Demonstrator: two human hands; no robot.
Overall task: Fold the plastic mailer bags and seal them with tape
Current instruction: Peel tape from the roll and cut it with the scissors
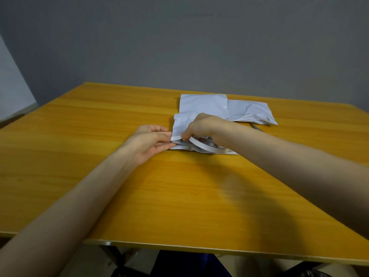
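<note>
The fingers [184, 136] of the right hand [201, 124] are curled and pinch at the upper end of the white tape roll [205, 147], just where it meets the left corner of the folded mailer bag [179, 124]. Whether they also hold a loose end of tape, I cannot tell. The roll lies tilted under this wrist, on the bag.

The left hand [151, 141] is beside it with straight fingers that touch the bag's left edge and grip nothing. I think it steadies the fold, so that the plastic does not spring back while the tape goes on. The step in hand seems to be the sealing of this bag.

This bag is a little right of the centre of the frame. Behind it, toward the upper right, lie the other mailer bags [203, 103], flat and overlapping, one touching the bag in work; they probably wait there for their turn.

All stands on a yellow wood-grain tabletop [99, 126]. Behind it is a plain grey wall [179, 47], with a lighter surface at the left edge of the frame.
</note>
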